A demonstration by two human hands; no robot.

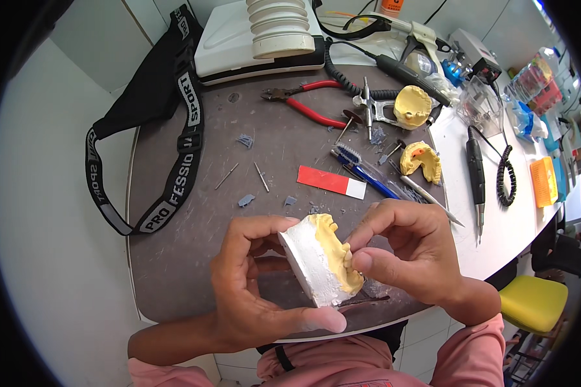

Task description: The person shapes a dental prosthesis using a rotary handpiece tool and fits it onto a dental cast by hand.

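Note:
My left hand [248, 277] grips a dental cast [313, 261] by its white plaster base, thumb at the lower edge and fingers at the far edge. The yellow stone part with its row of teeth faces right. On that side my right hand [416, 255] pinches thumb and forefinger together against the teeth. Whatever lies between those fingertips is hidden. Beyond the cast lie a red and white strip [331, 182], small bits of blue-grey wax [246, 200] and two thin metal pins [261, 177].
Red-handled cutting pliers [313, 111], a hinged articulator with a yellow cast [412, 106], another yellow cast [421, 162], a blue brush [368, 171] and a carving knife [429, 198] lie farther back. Handpieces [476, 171] rest at right. A black strap [190, 109] hangs over the left edge.

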